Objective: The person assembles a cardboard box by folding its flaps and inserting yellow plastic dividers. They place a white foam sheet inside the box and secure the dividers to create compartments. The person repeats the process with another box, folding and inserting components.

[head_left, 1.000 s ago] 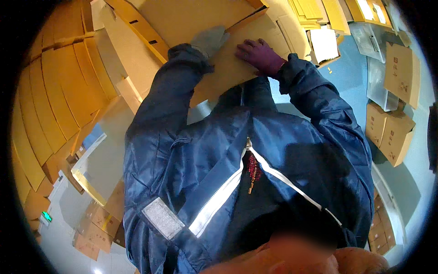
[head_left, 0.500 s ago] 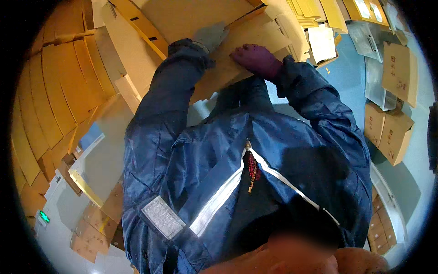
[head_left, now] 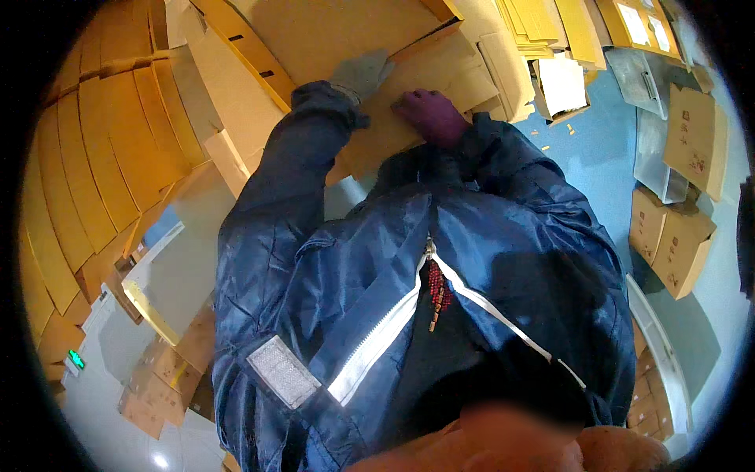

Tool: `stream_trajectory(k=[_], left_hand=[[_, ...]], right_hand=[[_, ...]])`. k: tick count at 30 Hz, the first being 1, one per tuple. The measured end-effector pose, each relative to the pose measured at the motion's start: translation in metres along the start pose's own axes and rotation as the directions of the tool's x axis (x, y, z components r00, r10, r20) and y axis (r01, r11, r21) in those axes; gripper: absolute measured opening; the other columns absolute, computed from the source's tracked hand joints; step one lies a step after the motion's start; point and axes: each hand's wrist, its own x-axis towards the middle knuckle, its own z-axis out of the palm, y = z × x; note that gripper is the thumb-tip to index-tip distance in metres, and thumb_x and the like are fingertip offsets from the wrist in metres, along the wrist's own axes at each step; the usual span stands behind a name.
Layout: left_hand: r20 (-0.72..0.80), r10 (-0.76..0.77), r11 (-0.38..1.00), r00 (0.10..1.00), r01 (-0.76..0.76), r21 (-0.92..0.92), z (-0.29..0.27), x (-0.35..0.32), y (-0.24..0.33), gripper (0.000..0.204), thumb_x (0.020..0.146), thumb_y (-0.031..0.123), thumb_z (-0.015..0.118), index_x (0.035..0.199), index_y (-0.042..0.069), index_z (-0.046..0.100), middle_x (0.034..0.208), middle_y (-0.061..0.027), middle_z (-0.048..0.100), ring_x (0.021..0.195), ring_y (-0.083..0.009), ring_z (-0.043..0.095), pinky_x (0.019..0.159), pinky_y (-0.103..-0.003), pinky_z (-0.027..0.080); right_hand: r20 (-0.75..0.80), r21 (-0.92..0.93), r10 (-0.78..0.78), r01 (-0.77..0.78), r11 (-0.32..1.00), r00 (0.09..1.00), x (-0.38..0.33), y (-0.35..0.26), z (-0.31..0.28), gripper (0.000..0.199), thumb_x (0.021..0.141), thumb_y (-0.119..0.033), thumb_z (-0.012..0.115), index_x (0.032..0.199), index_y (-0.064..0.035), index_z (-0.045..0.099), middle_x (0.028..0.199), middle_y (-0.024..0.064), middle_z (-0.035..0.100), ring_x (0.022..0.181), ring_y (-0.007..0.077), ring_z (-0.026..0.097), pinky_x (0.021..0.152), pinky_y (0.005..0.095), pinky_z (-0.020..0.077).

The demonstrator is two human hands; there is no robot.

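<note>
A large open brown cardboard box (head_left: 330,35) lies in front of me at the top of the view, with a raised yellowish side wall on its left. My left hand (head_left: 363,75), in a grey glove, lies flat on the cardboard with its fingers stretched forward. To its right is my right hand (head_left: 434,116), in a dark purple glove, its fingers curled in over a cardboard flap (head_left: 448,67) near my body. Whatever those fingers may hold is hidden beneath them.
Stacked cardboard (head_left: 102,149) fills the left side. At the upper right are yellow flat cartons (head_left: 523,23), a small box with white paper (head_left: 562,85), clear plastic bins (head_left: 657,157) and brown cartons (head_left: 672,244). Orange scraps (head_left: 572,130) lie on the blue floor.
My right hand has shifted slightly down and left, and its arm is drawn closer to my body. The left hand stays almost in place on the cardboard.
</note>
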Motion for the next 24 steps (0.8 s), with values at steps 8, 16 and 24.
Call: stream_trajectory(k=[8,16,24], left_hand=[[0.013,0.007,0.999,1.000,-0.007,0.031,-0.001,0.002,0.005,0.042,0.100,0.045,0.045,0.116,0.009,0.060,0.115,-0.0203,0.065,0.105,-0.0416,0.062,0.088,-0.051,0.050],[-0.060,0.064,0.998,0.996,-0.064,0.002,-0.003,0.000,0.007,0.037,0.102,0.038,0.045,0.116,0.008,0.061,0.116,-0.0194,0.064,0.105,-0.0398,0.061,0.089,-0.048,0.050],[-0.169,0.161,0.985,0.972,-0.170,-0.037,0.018,-0.003,-0.026,0.039,0.102,0.038,0.044,0.123,0.009,0.060,0.115,-0.0175,0.066,0.107,-0.0385,0.061,0.093,-0.045,0.049]], right_hand=[[-0.046,0.733,0.596,-0.378,0.565,0.801,-0.010,0.065,-0.083,0.047,0.091,-0.021,0.071,0.136,-0.0159,0.059,0.121,0.0119,0.063,0.104,0.0244,0.064,0.093,0.0349,0.0521],[0.093,-0.032,0.265,-0.263,0.964,0.960,-0.028,0.062,-0.107,0.062,0.083,-0.009,0.060,0.143,-0.0192,0.046,0.120,0.0151,0.064,0.107,0.0362,0.063,0.085,0.0478,0.0533],[0.173,-0.268,-0.055,0.101,0.958,0.983,-0.029,0.055,-0.054,0.044,0.086,-0.009,0.059,0.129,-0.0112,0.056,0.129,0.0142,0.057,0.122,0.0339,0.054,0.101,0.0429,0.0463]])
